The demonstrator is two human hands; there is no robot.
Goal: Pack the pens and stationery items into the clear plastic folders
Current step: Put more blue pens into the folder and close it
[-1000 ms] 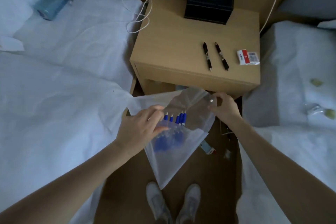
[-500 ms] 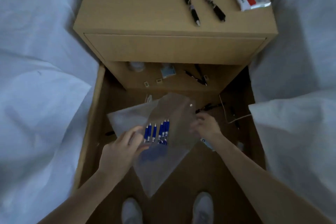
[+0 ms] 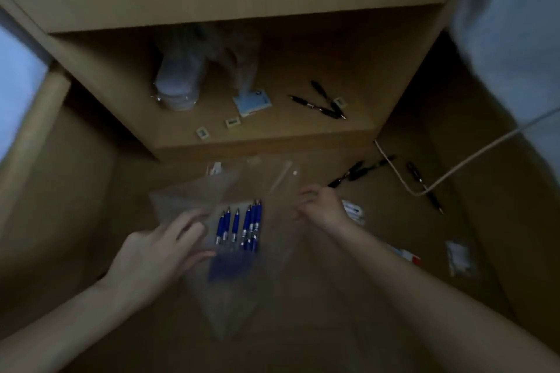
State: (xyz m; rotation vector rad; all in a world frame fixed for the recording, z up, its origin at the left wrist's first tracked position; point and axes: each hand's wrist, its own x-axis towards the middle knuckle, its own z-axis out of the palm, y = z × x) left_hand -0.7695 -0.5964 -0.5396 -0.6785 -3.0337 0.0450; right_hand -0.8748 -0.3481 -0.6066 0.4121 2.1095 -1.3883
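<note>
A clear plastic folder [image 3: 242, 288] hangs between my hands above the floor, with several blue pens [image 3: 241, 225] inside it. My left hand [image 3: 157, 254] grips the folder's left side, thumb on top. My right hand [image 3: 321, 204] pinches the folder's right edge near the snap. Black pens [image 3: 321, 103] lie on the nightstand's low shelf. More black pens [image 3: 360, 171] lie on the floor just past my right hand, and another black pen [image 3: 424, 188] lies further right.
On the shelf [image 3: 272, 133] sit a clear bag [image 3: 181, 82], a blue packet [image 3: 253, 101] and small erasers [image 3: 233, 123]. A white cable [image 3: 454, 169] crosses the floor at right. Small packets [image 3: 459, 257] lie on the floor. White bedding [image 3: 515, 39] flanks both sides.
The view has dropped lower and closer to the floor; the nightstand top is out of sight. The folder with the blue pens has gone down toward the floor, still held by both hands.
</note>
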